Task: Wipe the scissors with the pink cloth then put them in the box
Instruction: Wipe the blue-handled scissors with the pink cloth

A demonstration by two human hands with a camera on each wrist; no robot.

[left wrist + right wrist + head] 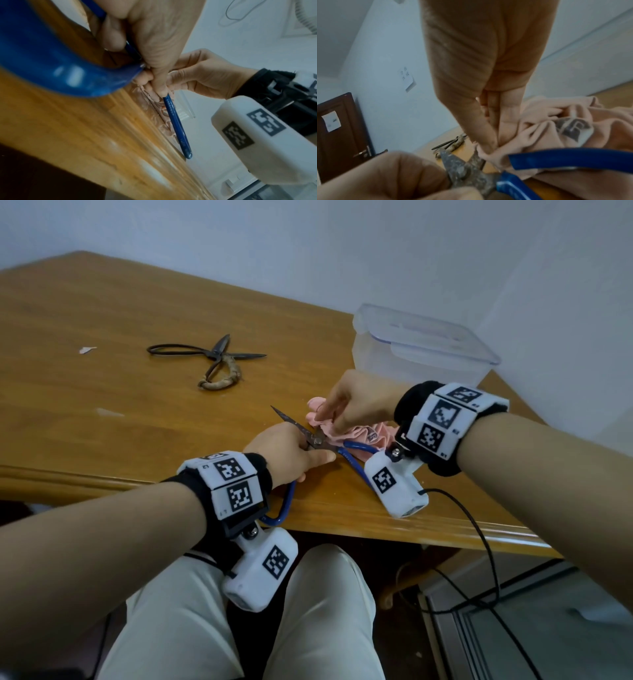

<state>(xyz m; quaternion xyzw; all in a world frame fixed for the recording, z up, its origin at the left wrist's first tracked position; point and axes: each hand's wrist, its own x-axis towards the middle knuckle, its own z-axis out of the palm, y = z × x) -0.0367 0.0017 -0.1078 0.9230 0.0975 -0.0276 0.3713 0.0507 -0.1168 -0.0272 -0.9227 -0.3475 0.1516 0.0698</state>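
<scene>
Blue-handled scissors (317, 441), rusty blades open.

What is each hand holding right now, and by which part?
The left hand grips the blue-handled scissors at the pivot. The right hand pinches the pink cloth around one blade.

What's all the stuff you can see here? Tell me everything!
blue-handled scissors: one, blue handles, rusty grey blades, open, near table edge, held.
pink cloth: one, pink, crumpled on table, partly over one blade.
old scissors: one, dark metal, one handle wrapped, open, mid-table.
box: one, clear plastic, far right of table.
table: one, wooden, orange-brown.
paper scrap: one, white, far left.
left hand: grips scissors near the pivot.
right hand: pinches cloth against a blade.
</scene>
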